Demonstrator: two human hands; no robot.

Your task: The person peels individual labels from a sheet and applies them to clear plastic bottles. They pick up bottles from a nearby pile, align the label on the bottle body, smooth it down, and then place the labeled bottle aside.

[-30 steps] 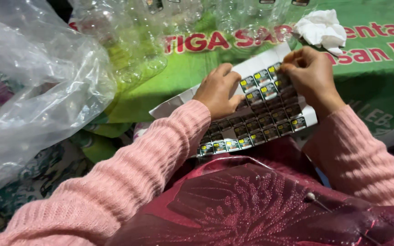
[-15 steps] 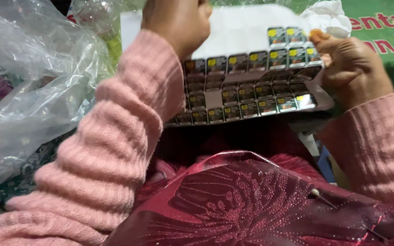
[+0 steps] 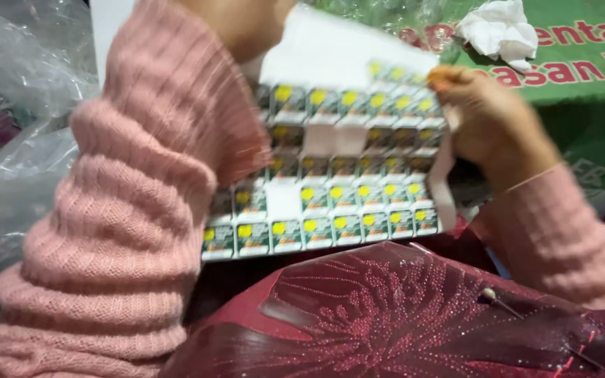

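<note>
Since half a second ago the sticker sheet (image 3: pixel 330 189) has come nearer and now stands more upright, and the left arm has risen higher. On the left lies a clear plastic bag (image 3: pixel 15 161). The left hand (image 3: pixel 239 24) is at the top edge, mostly cut off; I cannot tell its grip. The sheet is above the lap, between both hands. The right hand (image 3: pixel 488 126) pinches its right edge with closed fingers. A crumpled tissue (image 3: pixel 502 31) lies on the green cloth (image 3: pixel 582 77).

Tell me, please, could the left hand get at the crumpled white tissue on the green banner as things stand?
Probably not directly: the left hand is raised at the top edge, and the label sheet stands between it and the crumpled white tissue. The right hand, holding the sheet's edge, is nearer.
</note>
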